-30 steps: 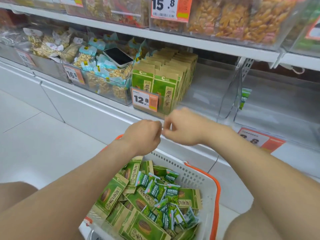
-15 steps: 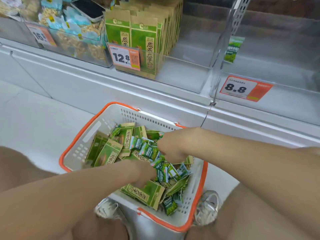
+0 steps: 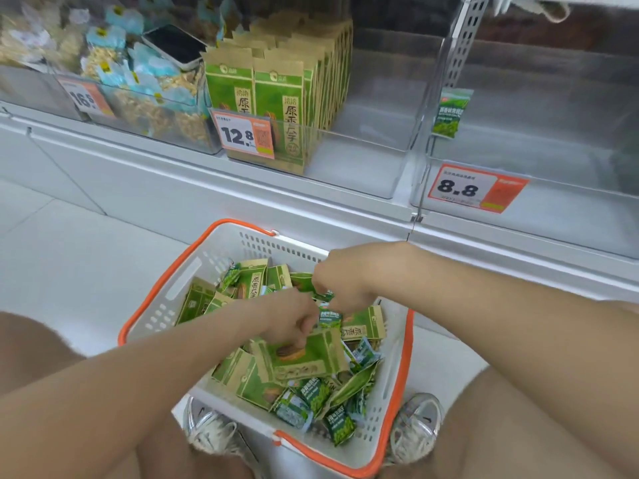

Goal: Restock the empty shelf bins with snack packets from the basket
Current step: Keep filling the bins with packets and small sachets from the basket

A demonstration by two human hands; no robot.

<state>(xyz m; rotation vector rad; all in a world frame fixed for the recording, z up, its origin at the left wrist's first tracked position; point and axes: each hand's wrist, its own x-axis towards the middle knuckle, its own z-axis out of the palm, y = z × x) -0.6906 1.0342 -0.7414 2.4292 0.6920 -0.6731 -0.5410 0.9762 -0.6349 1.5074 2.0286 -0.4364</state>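
Note:
A white basket with an orange rim (image 3: pixel 193 281) sits on the floor between my feet, filled with several green-and-tan seed packets and small green pea packets. My left hand (image 3: pixel 294 319) reaches into the pile and pinches a tan seed packet (image 3: pixel 304 357). My right hand (image 3: pixel 342 278) is curled over the packets further back, pinching a small green packet (image 3: pixel 330 319). On the shelf, a clear bin (image 3: pixel 363 160) holds a row of upright seed packets (image 3: pixel 276 108) on its left, its right half bare. The bin to the right (image 3: pixel 553 140) holds one small pea packet (image 3: pixel 451 112).
Price tags 12.8 (image 3: pixel 247 136) and 8.8 (image 3: pixel 477 190) hang on the bin fronts. A phone (image 3: pixel 176 46) lies on the nut bags in the left bin (image 3: pixel 145 98). My shoes (image 3: pixel 415 426) flank the basket on the white floor.
My hands dropped from in front of the shelf down into the basket, and my view tilted downward. Both hands now dig among the packets, with the left lifting a tan packet's edge.

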